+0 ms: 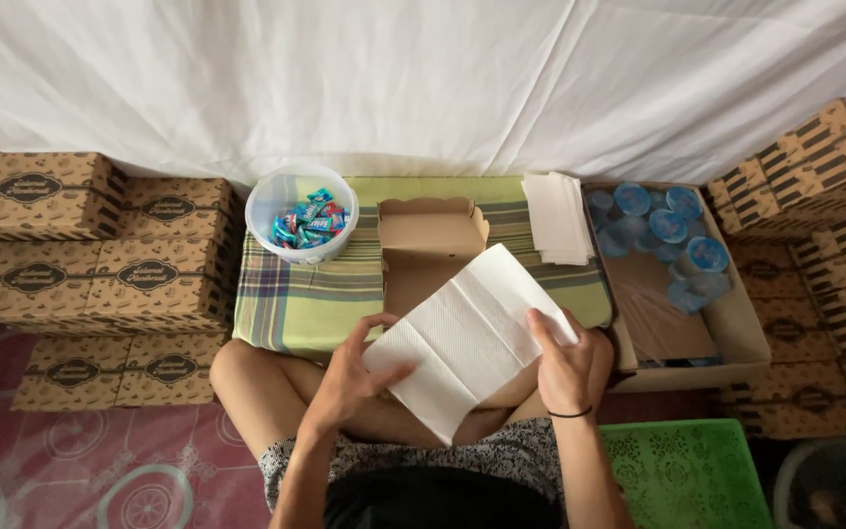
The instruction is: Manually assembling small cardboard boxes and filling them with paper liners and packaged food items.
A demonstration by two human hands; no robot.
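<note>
A white paper sheet (467,338) is held over the lap, just in front of the open brown box (427,250) on the green checked cloth (305,299). The left hand (350,377) is pinched on its near corner and the right hand (562,364) on its right edge. It should be kept flat and laid gently so the folds stay neat.

The white paper sheet (462,338) covers the front of the open brown box (430,250) and part of the person's lap. The grey bin (834,485) is cut off at the bottom right corner, its contents blurred. The candies in the white tub (301,216) are too small to tell apart.
</note>
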